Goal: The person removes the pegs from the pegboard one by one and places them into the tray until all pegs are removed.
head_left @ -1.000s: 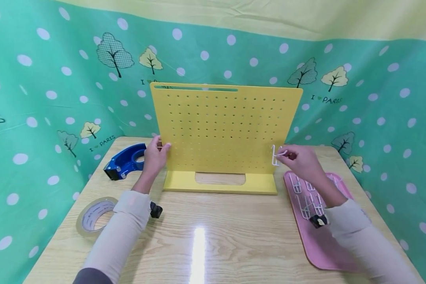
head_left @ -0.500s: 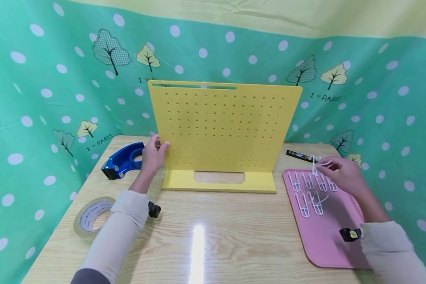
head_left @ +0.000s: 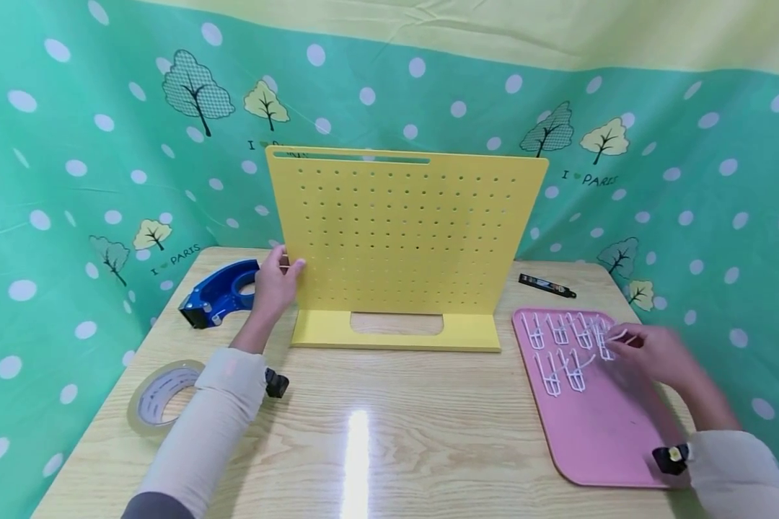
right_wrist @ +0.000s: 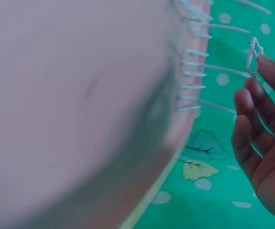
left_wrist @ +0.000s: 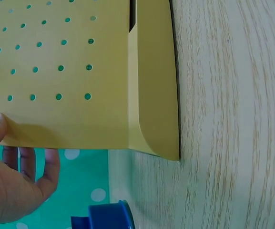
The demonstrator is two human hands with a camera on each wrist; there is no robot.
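Note:
My left hand (head_left: 276,285) grips the left edge of a standing yellow pegboard (head_left: 402,238). In the left wrist view the thumb lies on the board's front (left_wrist: 56,114) and the fingers curl behind its edge. My right hand (head_left: 662,353) is over the back right part of a pink tray (head_left: 610,440). Between its thumb and index finger it pinches a small white wire pegboard hook (right_wrist: 252,55), clearest in the right wrist view. Several more white wire hooks (head_left: 575,375) lie on the tray in two rows. Whether the held hook touches the tray cannot be told.
A blue tape dispenser (head_left: 217,292) lies left of the board. Nearer, a roll of clear tape (head_left: 146,407) is partly behind my left sleeve. A black marker (head_left: 547,285) lies behind the tray. The polka-dot curtain (head_left: 389,72) hangs behind the wooden table (head_left: 311,432).
My right hand has moved from the board's right edge rightward and down over the tray, holding a hook. The marker has come into sight. My left hand keeps its hold on the board.

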